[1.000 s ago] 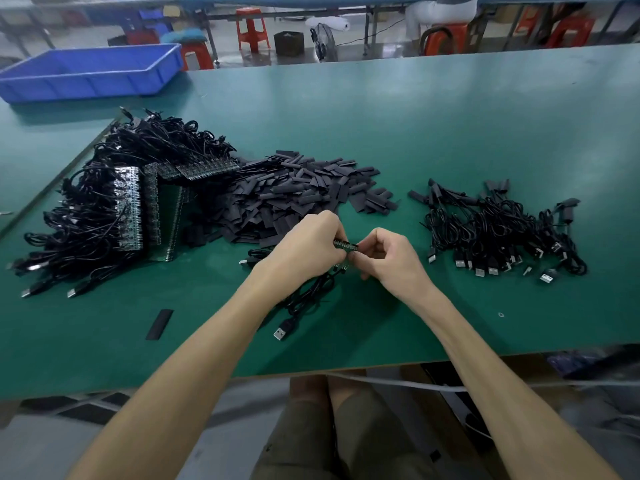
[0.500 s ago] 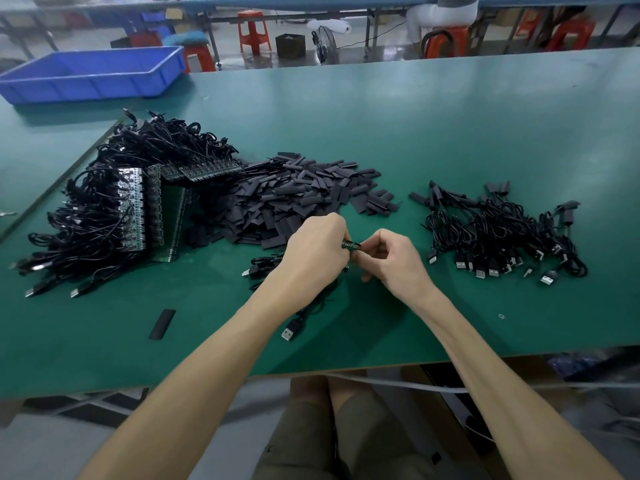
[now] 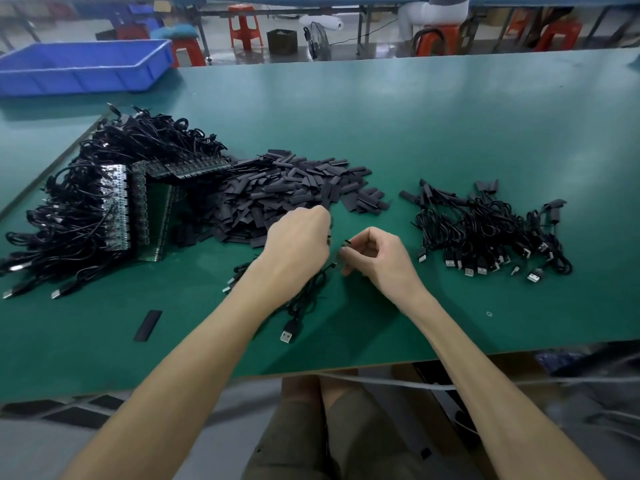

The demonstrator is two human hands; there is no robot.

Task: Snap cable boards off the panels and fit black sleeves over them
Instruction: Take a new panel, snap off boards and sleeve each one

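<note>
My left hand (image 3: 298,244) is curled at the near edge of the pile of black sleeves (image 3: 287,192), and a small dark board piece (image 3: 328,239) shows at its fingertips. Just to its right, my right hand (image 3: 377,259) pinches a small cable board (image 3: 346,243) between thumb and forefinger. A narrow gap separates the two pieces. Black cable (image 3: 304,299) trails from under the hands to a USB plug (image 3: 286,336). The green panels (image 3: 117,209) with attached cables lie at the left.
A heap of sleeved cables (image 3: 485,230) lies to the right. One loose sleeve (image 3: 148,325) sits near the table's front edge at the left. A blue bin (image 3: 83,67) stands at the far left corner. Stools stand beyond the green table (image 3: 415,126).
The hands held one small board strip together before; now they have pulled apart. My left hand has shifted up and left toward the sleeve pile.
</note>
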